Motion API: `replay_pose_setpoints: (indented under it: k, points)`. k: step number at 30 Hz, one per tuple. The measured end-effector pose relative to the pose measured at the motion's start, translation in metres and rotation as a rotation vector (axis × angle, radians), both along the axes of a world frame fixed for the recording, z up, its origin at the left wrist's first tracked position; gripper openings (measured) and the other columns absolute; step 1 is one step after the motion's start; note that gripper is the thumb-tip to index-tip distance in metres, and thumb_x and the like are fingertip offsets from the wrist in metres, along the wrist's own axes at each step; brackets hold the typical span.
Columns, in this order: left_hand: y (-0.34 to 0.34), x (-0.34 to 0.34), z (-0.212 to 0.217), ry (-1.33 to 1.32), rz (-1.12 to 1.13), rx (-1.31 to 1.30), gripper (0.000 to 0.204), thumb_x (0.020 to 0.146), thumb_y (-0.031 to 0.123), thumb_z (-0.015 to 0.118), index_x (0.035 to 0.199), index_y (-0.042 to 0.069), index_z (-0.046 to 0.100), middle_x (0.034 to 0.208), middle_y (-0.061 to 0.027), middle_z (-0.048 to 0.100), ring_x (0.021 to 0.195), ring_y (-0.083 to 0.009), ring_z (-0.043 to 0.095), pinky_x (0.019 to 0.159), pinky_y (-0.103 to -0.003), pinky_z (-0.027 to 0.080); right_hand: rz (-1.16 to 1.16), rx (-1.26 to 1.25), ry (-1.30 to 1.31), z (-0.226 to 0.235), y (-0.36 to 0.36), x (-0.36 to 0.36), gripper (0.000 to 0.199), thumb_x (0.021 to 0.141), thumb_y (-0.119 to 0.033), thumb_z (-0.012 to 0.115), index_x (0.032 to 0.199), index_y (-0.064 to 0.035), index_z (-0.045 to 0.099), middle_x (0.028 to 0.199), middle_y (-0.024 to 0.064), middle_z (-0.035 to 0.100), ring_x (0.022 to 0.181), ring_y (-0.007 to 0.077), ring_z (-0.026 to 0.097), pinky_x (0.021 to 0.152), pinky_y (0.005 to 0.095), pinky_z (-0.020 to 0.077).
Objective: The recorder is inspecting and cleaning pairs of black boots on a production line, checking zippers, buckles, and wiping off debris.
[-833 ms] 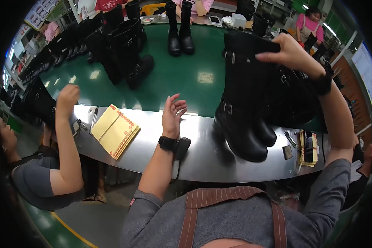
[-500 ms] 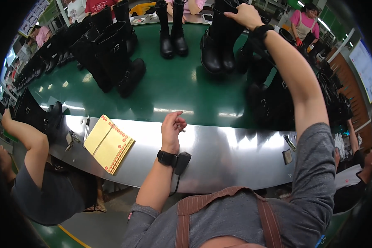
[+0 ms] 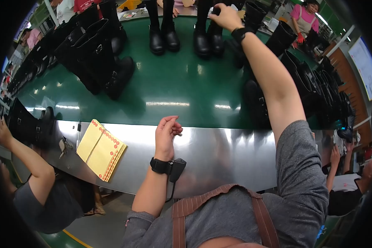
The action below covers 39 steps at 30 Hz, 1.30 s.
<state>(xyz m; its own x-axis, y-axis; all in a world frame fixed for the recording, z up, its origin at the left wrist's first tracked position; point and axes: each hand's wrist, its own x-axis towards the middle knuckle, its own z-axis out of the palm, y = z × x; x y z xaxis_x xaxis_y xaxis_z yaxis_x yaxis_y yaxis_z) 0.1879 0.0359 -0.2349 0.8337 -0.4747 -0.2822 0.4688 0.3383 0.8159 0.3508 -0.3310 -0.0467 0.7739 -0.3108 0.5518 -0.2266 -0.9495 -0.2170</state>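
My right hand reaches to the far side of the table, its fingers closed on the top of a tall black boot. A matching black boot is right beside it, upright. My left hand hovers over the metal strip along the table's near edge, fingers loosely bent, nothing in it. Left of the held boot, another pair of tall black boots stands upright. The shaft tops of both pairs are cut off by the upper edge of the view.
A yellow pad with red marks lies on the metal strip, a pen and keys beside it. Buckled boots crowd the green tabletop at left; more boots line the right. Co-workers stand around.
My right hand has moved slightly left and away with the boots, which now stand closer to the other pair. My left hand's fingers have drawn together a little.
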Motion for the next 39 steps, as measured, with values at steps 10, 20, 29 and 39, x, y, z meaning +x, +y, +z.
replay_pose_setpoints:
  k: [10,20,29,39]
  points:
    - [0.005,0.006,-0.010,-0.062,-0.058,-0.047,0.024,0.096,0.017,0.049,0.111,-0.001,0.056,0.082,-0.0064,0.060,0.077,-0.0167,0.060,0.074,-0.029,0.051,0.554,0.811,0.455,-0.149,0.110,-0.309,0.027,0.085,-0.028,0.068,0.097,-0.0040,0.070,0.082,0.0063,0.071,0.076,0.0145,0.066,0.070,0.0305,0.0514]
    - [0.002,0.011,-0.022,-0.115,-0.015,-0.075,0.016,0.094,0.009,0.052,0.106,-0.002,0.053,0.091,-0.0164,0.065,0.085,-0.0261,0.066,0.082,-0.039,0.057,-0.006,1.209,0.032,-0.163,0.089,-0.503,0.018,0.089,-0.015,0.066,0.092,0.0030,0.067,0.068,0.0029,0.065,0.061,0.0080,0.061,0.056,0.0215,0.0469]
    - [-0.019,-0.001,-0.009,-0.249,-0.003,0.230,0.015,0.091,0.005,0.055,0.105,0.000,0.057,0.091,-0.0100,0.064,0.081,-0.0157,0.063,0.077,-0.028,0.054,-0.017,0.716,-0.061,-0.182,0.106,-0.554,0.014,0.082,-0.014,0.071,0.080,-0.0013,0.069,0.064,0.0057,0.062,0.058,0.0142,0.058,0.054,0.0266,0.0444]
    - [-0.145,-0.091,0.092,-1.222,-0.469,0.712,0.045,0.088,0.030,0.066,0.128,0.011,0.058,0.133,-0.0174,0.050,0.123,-0.0295,0.048,0.100,-0.039,0.041,0.025,1.059,-0.106,-0.188,0.095,-0.559,0.014,0.084,-0.014,0.071,0.082,0.0003,0.069,0.068,0.0061,0.064,0.059,0.0114,0.059,0.054,0.0240,0.0447]
